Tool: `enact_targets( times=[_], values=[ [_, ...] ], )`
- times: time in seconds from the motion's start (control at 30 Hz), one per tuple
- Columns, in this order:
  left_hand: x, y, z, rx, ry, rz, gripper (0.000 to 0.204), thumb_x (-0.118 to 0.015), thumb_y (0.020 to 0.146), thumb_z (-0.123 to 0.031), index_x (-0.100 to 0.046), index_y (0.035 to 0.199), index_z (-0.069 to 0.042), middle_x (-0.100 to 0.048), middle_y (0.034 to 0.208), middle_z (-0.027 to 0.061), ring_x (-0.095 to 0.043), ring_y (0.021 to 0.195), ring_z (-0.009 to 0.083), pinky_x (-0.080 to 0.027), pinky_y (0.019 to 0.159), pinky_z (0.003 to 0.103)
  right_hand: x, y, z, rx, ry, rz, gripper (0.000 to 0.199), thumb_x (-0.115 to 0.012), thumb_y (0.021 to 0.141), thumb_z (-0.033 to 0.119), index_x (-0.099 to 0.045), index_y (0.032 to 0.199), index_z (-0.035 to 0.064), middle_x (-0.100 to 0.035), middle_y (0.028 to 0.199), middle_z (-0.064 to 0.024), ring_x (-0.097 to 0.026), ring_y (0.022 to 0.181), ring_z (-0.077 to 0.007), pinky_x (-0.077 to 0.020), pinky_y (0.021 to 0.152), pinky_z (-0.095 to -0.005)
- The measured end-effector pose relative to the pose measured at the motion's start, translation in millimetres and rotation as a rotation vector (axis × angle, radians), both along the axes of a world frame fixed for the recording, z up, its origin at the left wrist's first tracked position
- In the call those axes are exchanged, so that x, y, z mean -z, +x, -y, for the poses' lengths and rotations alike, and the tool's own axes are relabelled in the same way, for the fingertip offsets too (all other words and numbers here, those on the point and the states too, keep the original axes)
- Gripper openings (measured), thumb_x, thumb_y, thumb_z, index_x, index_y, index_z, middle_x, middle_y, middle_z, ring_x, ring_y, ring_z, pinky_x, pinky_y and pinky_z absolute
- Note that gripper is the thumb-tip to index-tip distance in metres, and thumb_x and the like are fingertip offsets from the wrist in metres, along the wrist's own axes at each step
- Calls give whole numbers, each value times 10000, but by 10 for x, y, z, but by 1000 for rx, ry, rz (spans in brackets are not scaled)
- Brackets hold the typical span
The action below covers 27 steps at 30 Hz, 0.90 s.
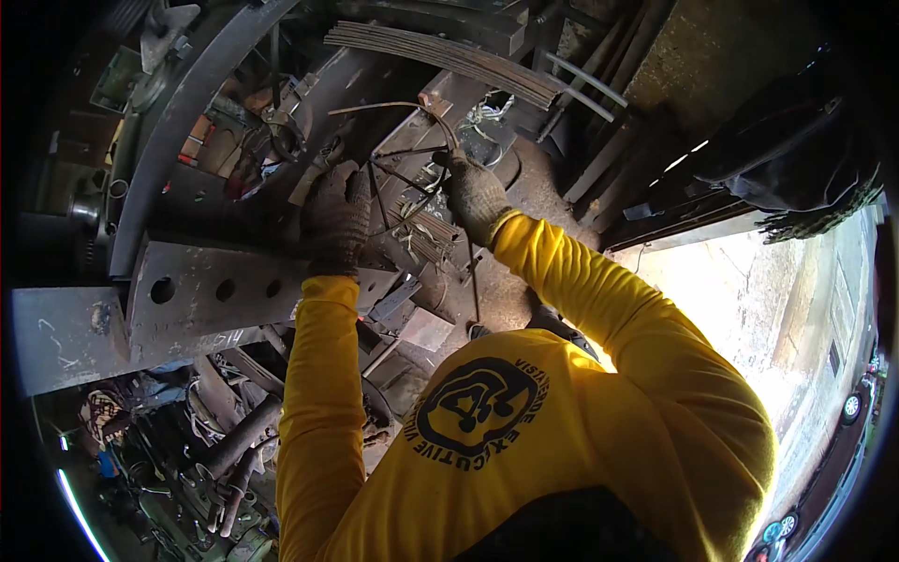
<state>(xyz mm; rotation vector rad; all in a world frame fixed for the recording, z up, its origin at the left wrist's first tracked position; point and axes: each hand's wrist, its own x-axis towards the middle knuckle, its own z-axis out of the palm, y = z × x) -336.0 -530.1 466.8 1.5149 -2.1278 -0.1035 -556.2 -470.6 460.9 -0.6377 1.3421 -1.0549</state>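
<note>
My right hand [476, 199], in a knitted work glove, is closed around one side of a thin metal-rod frame [405, 151]. The frame has a curved strip arching over its top and several straight bars meeting at angles. A thin rod [473, 281] hangs down below my right hand. My left hand [335, 220], also gloved, lies beside the frame's left side, over the end of a steel beam with round holes [201, 298]. Its fingers look extended, though their tips are dim against the dark metal. I see nothing held in it.
A bundle of flat steel strips [440, 58] lies beyond my hands. A large curved steel plate [178, 122] rises at the left. Pipes and scrap [234, 450] crowd the lower left. Dark bags [777, 150] hang at the right, near the bright opening with parked cars [847, 407].
</note>
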Motion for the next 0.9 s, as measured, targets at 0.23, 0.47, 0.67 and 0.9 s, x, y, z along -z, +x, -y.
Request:
enact_targets(
  times=[0.23, 0.47, 0.67, 0.9],
  values=[
    [142, 103, 33, 45, -106, 6, 295, -685, 936, -266, -708, 1180, -103, -706, 1202, 153, -660, 1143, 324, -513, 1003, 398, 65, -129, 109, -183, -137, -263, 380, -456, 1035, 204, -608, 1349, 52, -674, 942, -132, -636, 739, -227, -526, 636, -338],
    [85, 69, 52, 80, -85, -23, 289, -685, 933, -247, -703, 1188, -111, -705, 1179, 157, -668, 1108, 324, -526, 966, 393, 105, 18, 151, 127, 52, 545, 578, -441, 1061, 492, -630, 1217, -32, -599, 841, -124, -575, 692, -228, -490, 620, -346],
    [136, 98, 19, 127, 22, -102, 298, -672, 966, -226, -687, 1232, -93, -696, 1191, 190, -663, 1121, 328, -494, 1008, 384, 249, 221, 125, 321, -14, 674, 727, -439, 1013, 652, -679, 1100, -29, -546, 675, -95, -529, 547, -230, -477, 569, -361],
    [-109, -90, -87, 86, -125, -26, 269, -726, 915, -247, -723, 1147, -113, -725, 1095, 138, -694, 1020, 325, -544, 917, 381, 91, 465, 77, 424, -150, 252, 587, -378, 1073, 515, -680, 1101, 13, -583, 764, -81, -515, 580, -210, -450, 544, -322]
  ],
)
